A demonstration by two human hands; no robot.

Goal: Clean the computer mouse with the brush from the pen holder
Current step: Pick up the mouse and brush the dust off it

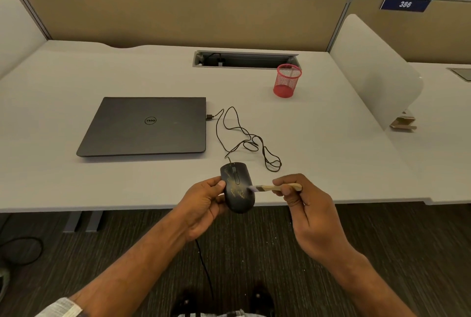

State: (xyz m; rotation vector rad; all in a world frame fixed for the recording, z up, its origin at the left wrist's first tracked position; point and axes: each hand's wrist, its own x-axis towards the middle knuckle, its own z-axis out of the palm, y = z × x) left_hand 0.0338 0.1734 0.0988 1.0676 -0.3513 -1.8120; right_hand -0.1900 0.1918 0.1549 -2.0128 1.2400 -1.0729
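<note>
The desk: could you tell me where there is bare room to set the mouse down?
Free: the desk right of the cable, below the pen holder, and the front strip under the laptop. Crowded: the cable loops beside the laptop.

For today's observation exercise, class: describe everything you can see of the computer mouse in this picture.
The computer mouse is black, looks like plastic, with a scroll wheel in a central slot and yellowish dusty streaks across its top. It is held above the desk's front edge, nose pointing away, gripped by the left hand. The brush, held in the right hand, touches its right side with its bristles. Its thin black cable loops across the desk to the closed laptop.
</note>
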